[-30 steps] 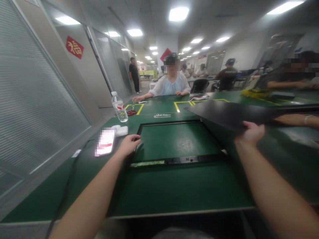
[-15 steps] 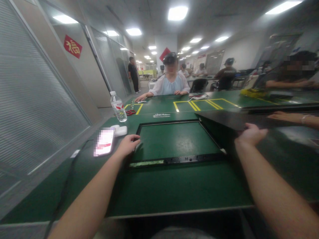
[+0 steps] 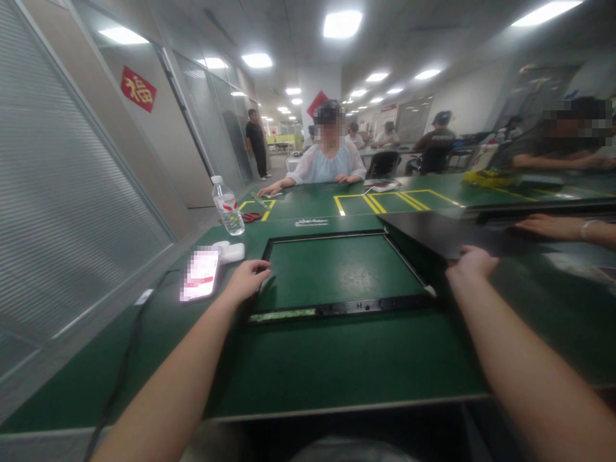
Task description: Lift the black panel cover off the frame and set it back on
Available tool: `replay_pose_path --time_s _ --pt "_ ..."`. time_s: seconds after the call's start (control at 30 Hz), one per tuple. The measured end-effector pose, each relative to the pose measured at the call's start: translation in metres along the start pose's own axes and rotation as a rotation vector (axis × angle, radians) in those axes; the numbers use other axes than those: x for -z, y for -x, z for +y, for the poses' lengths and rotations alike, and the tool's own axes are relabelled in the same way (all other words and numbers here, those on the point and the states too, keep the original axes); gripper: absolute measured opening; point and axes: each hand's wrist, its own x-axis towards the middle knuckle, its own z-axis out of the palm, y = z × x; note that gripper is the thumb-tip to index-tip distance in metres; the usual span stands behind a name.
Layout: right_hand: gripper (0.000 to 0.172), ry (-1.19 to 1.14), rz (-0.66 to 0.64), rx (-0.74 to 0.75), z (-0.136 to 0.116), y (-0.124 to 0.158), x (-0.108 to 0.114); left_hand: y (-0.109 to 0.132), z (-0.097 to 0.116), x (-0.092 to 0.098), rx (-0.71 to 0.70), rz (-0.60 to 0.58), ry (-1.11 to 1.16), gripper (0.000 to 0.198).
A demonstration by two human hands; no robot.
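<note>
A: What is the right hand doing at the green counter?

B: It is gripping a dark panel by the near side, the thumb showing at the edge and the other fingers mostly hiding from the camera. The panel is slanting above the counter, just right of a black frame; whether its far left corner is touching the frame, I cannot tell.

A: And the left hand?

B: It is resting at the frame's left side, its fingers bending over the bar; whether they are pinching it or merely lying there, I cannot tell. The frame itself is lying flat on the counter between the two hands, its near bar carrying a pale strip (greenish, along the left part).

A: What is sitting around them?

B: Left of the frame, a lit phone is lying beside a white case. Beyond those, a water bottle is standing upright, with red-handled scissors lying just to its right.

A: Who else is appearing?

B: Across the counter, a person in a pale top is sitting, one arm reaching along the surface. At right, a co-worker's hand is showing near the panel, a bracelet circling the wrist.
</note>
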Motion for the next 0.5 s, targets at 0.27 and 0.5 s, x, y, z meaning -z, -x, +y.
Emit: replay_pose_path --time_s 0.27,0.5 --pt "0.065 0.045 0.046 -0.003 0.013 -0.005 0.005 0.002 0.002 -0.001 0.025 0.012 0.039 0.019" --pt "0.076 0.063 0.128 -0.014 0.022 -0.016 0.006 -0.001 0.0 -0.001 0.016 0.001 0.043 0.019"
